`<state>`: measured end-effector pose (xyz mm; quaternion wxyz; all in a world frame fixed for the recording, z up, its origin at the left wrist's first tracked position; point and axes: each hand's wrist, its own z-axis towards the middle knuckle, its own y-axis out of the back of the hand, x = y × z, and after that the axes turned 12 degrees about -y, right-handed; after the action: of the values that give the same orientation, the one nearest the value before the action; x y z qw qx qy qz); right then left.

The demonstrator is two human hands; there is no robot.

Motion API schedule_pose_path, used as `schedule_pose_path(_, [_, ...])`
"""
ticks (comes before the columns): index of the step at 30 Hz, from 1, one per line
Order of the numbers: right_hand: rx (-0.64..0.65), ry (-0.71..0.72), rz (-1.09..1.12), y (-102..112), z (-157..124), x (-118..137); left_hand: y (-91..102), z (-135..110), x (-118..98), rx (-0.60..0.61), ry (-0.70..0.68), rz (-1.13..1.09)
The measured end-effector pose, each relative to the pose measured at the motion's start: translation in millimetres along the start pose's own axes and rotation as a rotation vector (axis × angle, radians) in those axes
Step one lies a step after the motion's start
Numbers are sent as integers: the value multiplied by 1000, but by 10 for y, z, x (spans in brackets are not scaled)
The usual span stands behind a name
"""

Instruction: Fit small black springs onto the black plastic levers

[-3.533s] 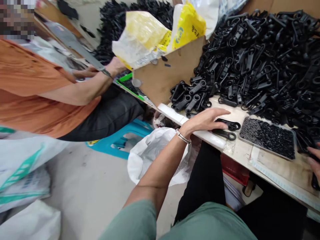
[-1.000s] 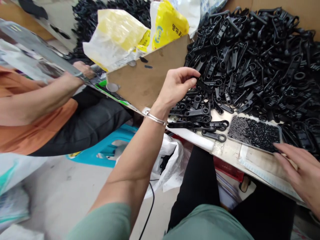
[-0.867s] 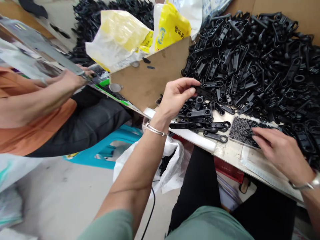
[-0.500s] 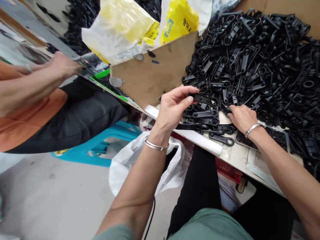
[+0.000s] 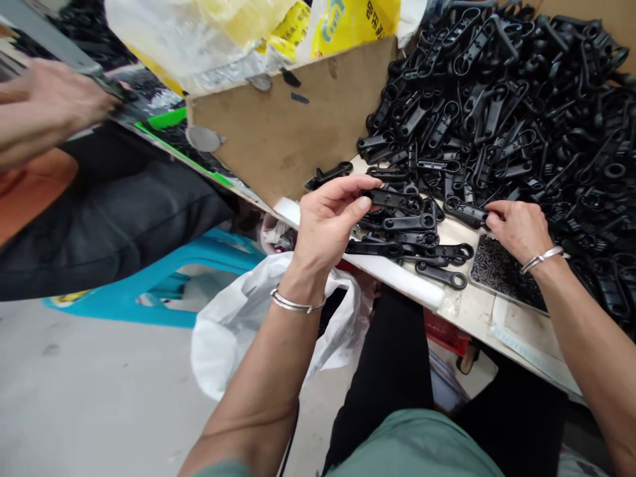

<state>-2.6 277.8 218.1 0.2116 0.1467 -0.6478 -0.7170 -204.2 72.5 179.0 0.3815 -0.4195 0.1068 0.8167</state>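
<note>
Between the thumb and fingers of my left hand is one end of a black plastic arm with a ring end, held above several similar parts near the table edge. My right hand is closed, its fingertips at the end of another black ring-ended part beside the big heap. Below my right hand sits a shallow clear tray of tiny black pieces, partly hidden by the hand. A loose black part lies at the table's front edge.
A large heap of black plastic parts covers the right of the table. A cardboard panel stands at its left, with yellow-and-white bags behind. A white bag hangs below the edge. Another person's hand works at far left.
My right hand has moved right, its fingertips now at the end of a black part by the heap. My left hand still holds its part, slightly further left in view. The camera view has shifted.
</note>
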Motion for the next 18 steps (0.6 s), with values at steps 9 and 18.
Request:
schedule_pose_path(9, [-40, -51, 62, 65, -171, -156, -13, -86, -109, -32, -11, 1])
schedule_pose_path(18, [123, -150, 432, 64, -710, -258, -71, -297, -190, -143, -47, 58])
